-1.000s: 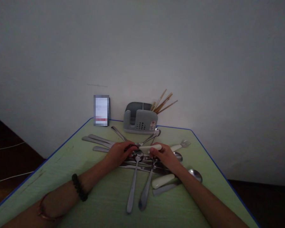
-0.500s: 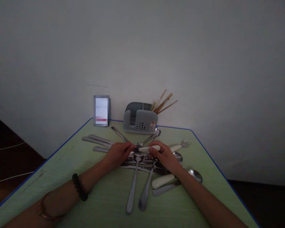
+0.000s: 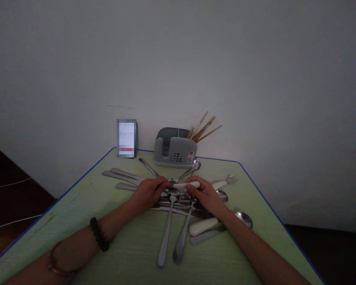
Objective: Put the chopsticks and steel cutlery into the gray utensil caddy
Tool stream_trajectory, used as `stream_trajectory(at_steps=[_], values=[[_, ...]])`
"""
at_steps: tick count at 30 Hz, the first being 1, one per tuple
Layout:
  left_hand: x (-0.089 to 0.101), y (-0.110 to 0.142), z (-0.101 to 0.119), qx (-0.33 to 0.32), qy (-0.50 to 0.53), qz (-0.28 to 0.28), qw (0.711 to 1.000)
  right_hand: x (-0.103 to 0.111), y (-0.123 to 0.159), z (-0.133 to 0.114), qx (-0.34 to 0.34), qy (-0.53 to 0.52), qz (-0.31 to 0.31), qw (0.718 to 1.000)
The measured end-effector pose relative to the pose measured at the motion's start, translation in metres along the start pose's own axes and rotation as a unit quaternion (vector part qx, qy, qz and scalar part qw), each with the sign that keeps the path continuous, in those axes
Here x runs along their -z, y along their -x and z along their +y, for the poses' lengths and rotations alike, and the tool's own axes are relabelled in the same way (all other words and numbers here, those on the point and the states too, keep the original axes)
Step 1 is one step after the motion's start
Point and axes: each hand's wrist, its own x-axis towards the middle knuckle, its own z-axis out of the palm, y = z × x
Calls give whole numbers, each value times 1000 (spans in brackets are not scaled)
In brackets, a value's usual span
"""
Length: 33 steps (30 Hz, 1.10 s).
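Observation:
Both of my hands rest over a spread of cutlery on a green table (image 3: 130, 253). My left hand (image 3: 149, 191) has its fingers curled around the metal end of a white-handled utensil (image 3: 186, 185). My right hand (image 3: 204, 194) pinches the white handle of that same piece. Two long steel spoons (image 3: 171, 227) lie below my hands, pointing toward me. A white-handled fork (image 3: 225, 182) lies just right of my right hand.
A grey cutlery holder (image 3: 175, 151) with wooden chopsticks (image 3: 204, 127) stands at the table's far edge against the wall. A blurred upright card (image 3: 126, 138) stands left of it. More knives (image 3: 121, 175) lie at the left, a spoon (image 3: 243, 219) and a white handle (image 3: 203, 226) at the right.
My hands have barely shifted; the white-handled utensil sits a touch lower and closer between them than a second ago.

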Motion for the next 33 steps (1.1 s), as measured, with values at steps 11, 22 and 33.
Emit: stream_trajectory(at_steps=[11, 22, 33], values=[[1, -2, 2, 55, -44, -22, 997, 0, 1, -4, 5, 13, -11, 1000], [0, -1, 2, 36, 0, -3, 999, -1, 0, 1, 8, 15, 9, 1000], [8, -4, 3, 106, 137, 125, 977, 8, -16, -112, 185, 326, 142, 916]])
